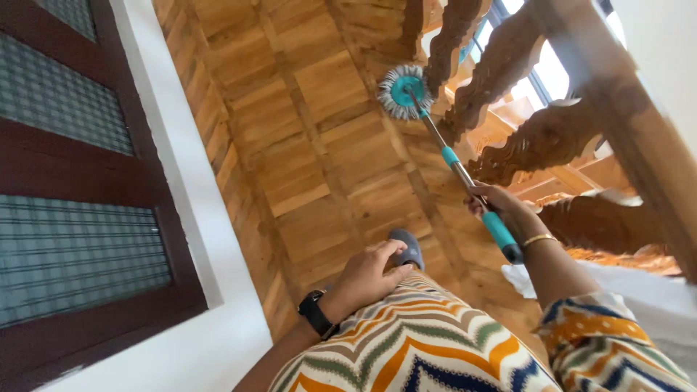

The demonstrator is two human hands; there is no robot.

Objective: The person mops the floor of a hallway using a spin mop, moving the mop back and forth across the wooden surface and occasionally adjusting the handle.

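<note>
I see my right hand point(501, 207) closed around the mop point(450, 156), on the teal grip near the upper end of its handle. The fingers wrap the handle fully, so the hold is tight and nothing else is in this hand. A thin gold bangle point(539, 239) sits on the wrist just behind it. The handle runs away from me, metal with one teal collar in the middle, and ends at the round mop head point(403, 91), grey strands around a teal disc. The head lies on the wooden floor point(305, 145), just beside the carved wooden railing point(537, 138).

My left hand point(370, 272) holds nothing. Its fingers are loosely bent and it rests against my patterned dress point(421, 341), near the knee. A black watch point(316, 313) is on this wrist. Just past the fingertips I see a grey slipper point(410, 247) on the floor.

To the left stands a white wall point(189, 239) with a dark framed window point(80, 189).
</note>
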